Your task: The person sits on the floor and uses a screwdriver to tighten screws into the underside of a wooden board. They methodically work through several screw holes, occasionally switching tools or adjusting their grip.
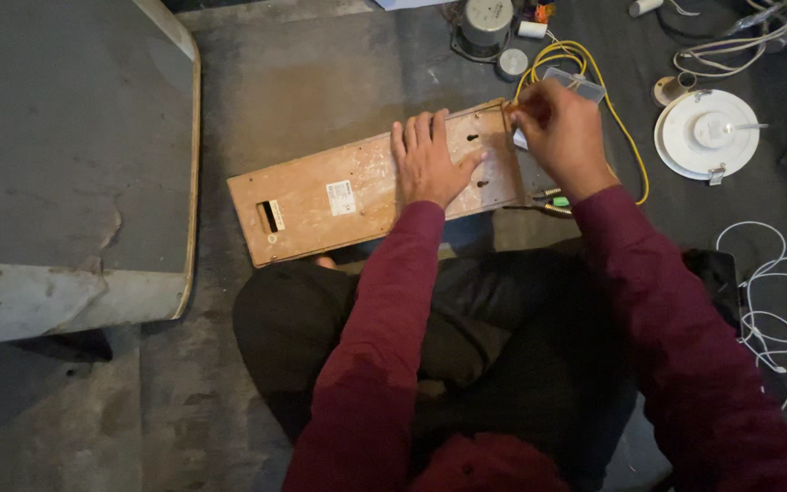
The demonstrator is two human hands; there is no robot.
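A long brown wooden board [321, 196] lies flat on the floor in front of my crossed legs, with a white sticker, a slot at its left end and two keyhole slots toward the right. My left hand [427, 161] presses flat on the board, fingers spread. My right hand [565, 132] is closed around a thin tool with an orange-brown handle [510, 107], held at the board's upper right corner. The tool's tip is hidden by my fingers.
A yellow wire [619, 118] loops behind my right hand. A round white ceiling lamp [707, 134] lies to the right, white cables [771, 301] farther right. A metal cylinder part [485, 23] sits at the top. A grey slab [66, 155] fills the left.
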